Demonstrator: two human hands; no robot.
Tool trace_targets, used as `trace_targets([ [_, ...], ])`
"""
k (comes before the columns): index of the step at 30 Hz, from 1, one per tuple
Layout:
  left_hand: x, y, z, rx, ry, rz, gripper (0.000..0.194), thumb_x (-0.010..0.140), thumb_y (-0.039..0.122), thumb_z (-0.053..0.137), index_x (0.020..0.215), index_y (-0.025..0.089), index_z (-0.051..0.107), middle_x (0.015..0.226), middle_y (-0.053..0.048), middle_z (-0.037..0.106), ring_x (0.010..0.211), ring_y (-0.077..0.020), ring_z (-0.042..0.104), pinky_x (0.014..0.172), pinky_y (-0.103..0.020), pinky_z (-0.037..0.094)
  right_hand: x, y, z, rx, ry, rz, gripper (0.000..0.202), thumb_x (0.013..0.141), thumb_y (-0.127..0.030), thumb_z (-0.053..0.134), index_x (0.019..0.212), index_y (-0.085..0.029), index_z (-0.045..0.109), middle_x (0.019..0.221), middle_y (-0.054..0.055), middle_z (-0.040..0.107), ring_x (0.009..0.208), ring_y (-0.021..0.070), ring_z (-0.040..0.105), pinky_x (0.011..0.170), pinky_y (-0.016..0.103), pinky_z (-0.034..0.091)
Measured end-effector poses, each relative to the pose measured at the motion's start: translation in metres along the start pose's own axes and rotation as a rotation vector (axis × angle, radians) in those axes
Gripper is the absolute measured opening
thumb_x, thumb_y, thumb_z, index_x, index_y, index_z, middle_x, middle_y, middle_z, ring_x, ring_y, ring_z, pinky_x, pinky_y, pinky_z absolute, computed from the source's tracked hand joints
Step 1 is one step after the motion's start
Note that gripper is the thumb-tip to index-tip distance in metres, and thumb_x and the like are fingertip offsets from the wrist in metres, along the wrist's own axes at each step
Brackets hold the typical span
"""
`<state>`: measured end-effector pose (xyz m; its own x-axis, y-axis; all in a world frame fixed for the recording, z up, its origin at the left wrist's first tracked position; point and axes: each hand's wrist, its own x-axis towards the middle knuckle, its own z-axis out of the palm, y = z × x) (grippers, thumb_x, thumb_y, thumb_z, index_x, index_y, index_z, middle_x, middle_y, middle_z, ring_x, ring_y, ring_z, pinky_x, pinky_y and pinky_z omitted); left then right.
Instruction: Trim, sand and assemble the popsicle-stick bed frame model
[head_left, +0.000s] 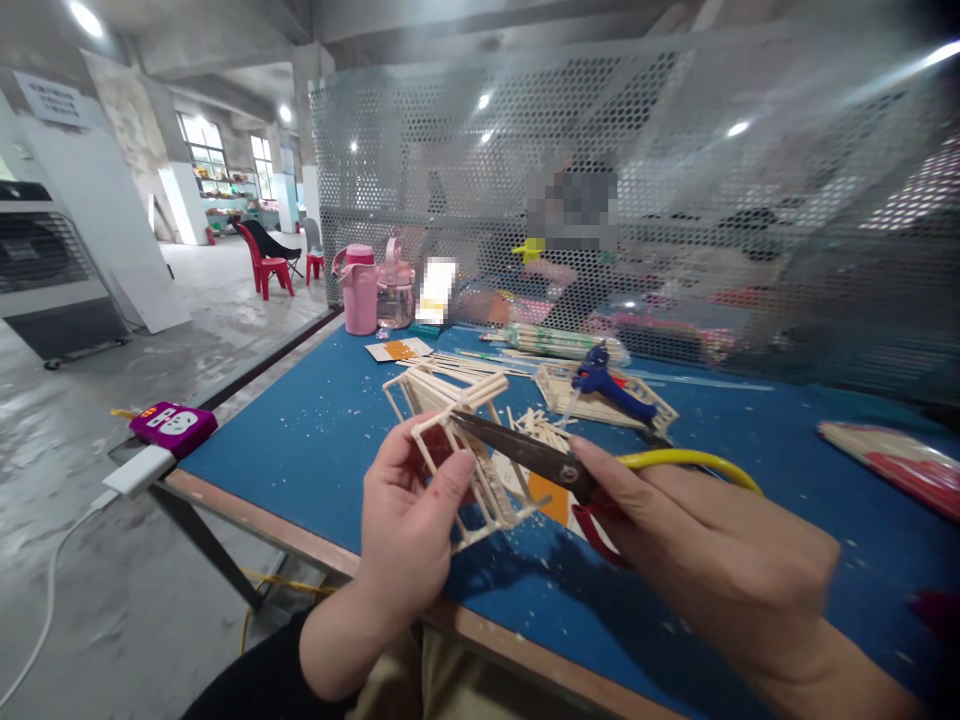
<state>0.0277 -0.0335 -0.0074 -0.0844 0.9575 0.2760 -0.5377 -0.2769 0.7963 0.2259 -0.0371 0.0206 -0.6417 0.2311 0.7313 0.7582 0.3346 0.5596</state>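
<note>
A small frame of pale wooden sticks [491, 500] is held up over the blue table by my left hand [416, 505], thumb in front and fingers behind it. My right hand [697, 540] is closed around a pair of scissors [517, 440] with dark blades, one yellow handle and one red handle. The blade tips point left and meet the top of the frame near my left fingers; whether they touch a stick is unclear. Short cut sticks [536, 425] lie on the table behind the blades.
A blue glue gun [611, 390] rests on another stick frame [559, 392]. Stick bundles [562, 342], a pink thermos [361, 292] and a clear bottle [395, 295] stand or lie farther back. A purple power strip [176, 428] is at the left edge. Behind a perforated screen [450, 150] sits a person.
</note>
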Motion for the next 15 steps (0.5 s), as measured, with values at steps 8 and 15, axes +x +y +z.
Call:
trace_targets([
  [8, -0.001, -0.004, 0.002, 0.039, 0.026, 0.038, 0.024, 0.078, 0.029, 0.067, 0.098, 0.019, 0.061, 0.087, -0.002, 0.067, 0.077, -0.0119, 0.061, 0.07, -0.022, 0.05, 0.0, -0.013, -0.002, 0.231, -0.145, 0.116, 0.036, 0.087, -0.012, 0.044, 0.122, -0.015, 0.054, 0.061, -0.001, 0.061, 0.05, 0.0116, 0.056, 0.048, 0.022, 0.037],
  [15, -0.002, -0.005, 0.003, 0.048, 0.03, 0.047, 0.024, 0.078, 0.028, 0.067, 0.1, 0.02, 0.06, 0.088, 0.0, 0.068, 0.077, -0.0113, 0.062, 0.071, -0.021, 0.05, -0.006, -0.017, -0.004, 0.114, -0.126, 0.135, 0.037, 0.087, -0.015, 0.048, 0.124, -0.018, 0.053, 0.063, 0.0, 0.063, 0.052, 0.013, 0.056, 0.049, 0.025, 0.035],
])
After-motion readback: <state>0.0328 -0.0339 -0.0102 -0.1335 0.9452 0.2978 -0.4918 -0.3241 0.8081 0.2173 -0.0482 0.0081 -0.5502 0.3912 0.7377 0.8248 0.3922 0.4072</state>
